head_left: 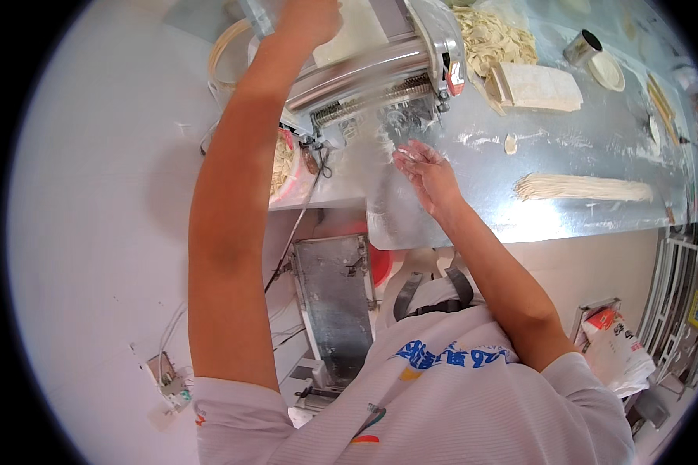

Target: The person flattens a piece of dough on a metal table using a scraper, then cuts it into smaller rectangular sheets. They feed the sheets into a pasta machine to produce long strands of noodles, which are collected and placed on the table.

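Left hand (313,20): finger grip cannot be determined; nearer the pale, flat dough sheet (353,37), which lies just right, beyond the crosswise silver metal rollers (364,71). Right hand (426,169): fingers loosely curled, released, on the rollers' near side.

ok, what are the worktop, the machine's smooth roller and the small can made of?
Worktop: likely bare sheet metal, satin to shiny, with a bright glare patch.
Smooth roller: probably polished metal; streaked highlights run along it.
Can: likely metal, silvery sheen on its side; too small to be sure.
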{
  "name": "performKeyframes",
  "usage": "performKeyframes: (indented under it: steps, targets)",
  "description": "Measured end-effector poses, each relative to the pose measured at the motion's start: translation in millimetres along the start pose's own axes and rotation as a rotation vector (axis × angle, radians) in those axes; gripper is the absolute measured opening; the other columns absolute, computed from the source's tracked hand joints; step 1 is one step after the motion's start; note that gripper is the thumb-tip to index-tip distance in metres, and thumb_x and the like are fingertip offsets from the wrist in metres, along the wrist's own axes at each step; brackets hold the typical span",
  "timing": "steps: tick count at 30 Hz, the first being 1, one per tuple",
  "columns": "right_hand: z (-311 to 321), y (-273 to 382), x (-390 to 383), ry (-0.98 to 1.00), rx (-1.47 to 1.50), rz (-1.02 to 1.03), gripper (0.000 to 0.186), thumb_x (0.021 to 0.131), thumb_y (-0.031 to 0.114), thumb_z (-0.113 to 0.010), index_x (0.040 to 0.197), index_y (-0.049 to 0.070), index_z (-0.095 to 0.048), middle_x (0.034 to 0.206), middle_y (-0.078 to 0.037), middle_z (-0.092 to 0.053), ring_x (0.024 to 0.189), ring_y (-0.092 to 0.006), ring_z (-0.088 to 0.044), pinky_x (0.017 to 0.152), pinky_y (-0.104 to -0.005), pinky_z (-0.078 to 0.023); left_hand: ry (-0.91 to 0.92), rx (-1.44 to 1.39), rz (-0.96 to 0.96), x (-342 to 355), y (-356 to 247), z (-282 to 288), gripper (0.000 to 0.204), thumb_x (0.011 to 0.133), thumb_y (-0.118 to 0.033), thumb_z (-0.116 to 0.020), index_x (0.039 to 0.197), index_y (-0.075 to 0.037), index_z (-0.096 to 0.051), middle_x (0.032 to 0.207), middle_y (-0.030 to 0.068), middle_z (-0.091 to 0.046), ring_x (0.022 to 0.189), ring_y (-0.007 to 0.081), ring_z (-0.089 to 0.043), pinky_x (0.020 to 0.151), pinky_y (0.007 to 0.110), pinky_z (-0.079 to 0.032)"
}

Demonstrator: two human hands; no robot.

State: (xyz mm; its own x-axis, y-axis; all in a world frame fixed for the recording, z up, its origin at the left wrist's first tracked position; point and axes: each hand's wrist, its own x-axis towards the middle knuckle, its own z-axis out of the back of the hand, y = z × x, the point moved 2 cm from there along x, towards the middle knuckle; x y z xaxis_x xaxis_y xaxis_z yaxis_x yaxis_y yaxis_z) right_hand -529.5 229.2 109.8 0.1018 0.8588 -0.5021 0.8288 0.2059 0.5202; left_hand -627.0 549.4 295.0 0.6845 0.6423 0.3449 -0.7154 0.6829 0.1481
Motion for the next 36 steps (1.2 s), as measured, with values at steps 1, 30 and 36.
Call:
performKeyframes:
  steps: [1,30,36]
  targets:
    - [4.2,-0.7,3.5,-0.005,-0.045,-0.002,0.064,0.094,-0.017,-0.047,0.154,-0.01,-0.029,0.151,-0.023,-0.045,0.132,-0.0303,-0.056,0.114,-0.0365,-0.047,0.006,-0.023,0.025,-3.7,-2.3,0.7,0.023,0.09,-0.021,-0.065,0.084,0.0,-0.072,0.083,0.0266,-0.071,0.085,0.0449,-0.07,0.081,0.053,-0.056]
    - [10.0,-13.5,159.6,0.065,-0.75,0.355,0.047,0.083,0.003,-0.065,0.129,-0.006,-0.06,0.128,-0.015,-0.067,0.121,-0.0252,-0.06,0.105,-0.0351,-0.044,-0.134,-1.363,0.951,-239.8,-128.6,-216.1,0.023,0.085,-0.004,-0.07,0.107,0.004,-0.068,0.097,0.0189,-0.075,0.092,0.0321,-0.073,0.083,0.043,-0.055]
    - [14.6,-11.6,151.6,0.173,-0.968,0.459,0.04,0.09,0.025,-0.074,0.116,-0.005,-0.068,0.115,-0.016,-0.073,0.109,-0.0214,-0.065,0.098,-0.0359,-0.049,-0.095,-1.37,0.809,-234.2,-149.3,-220.3,0.04,0.083,-0.002,-0.073,0.121,0.004,-0.063,0.115,0.0171,-0.072,0.105,0.023,-0.069,0.085,0.038,-0.055]
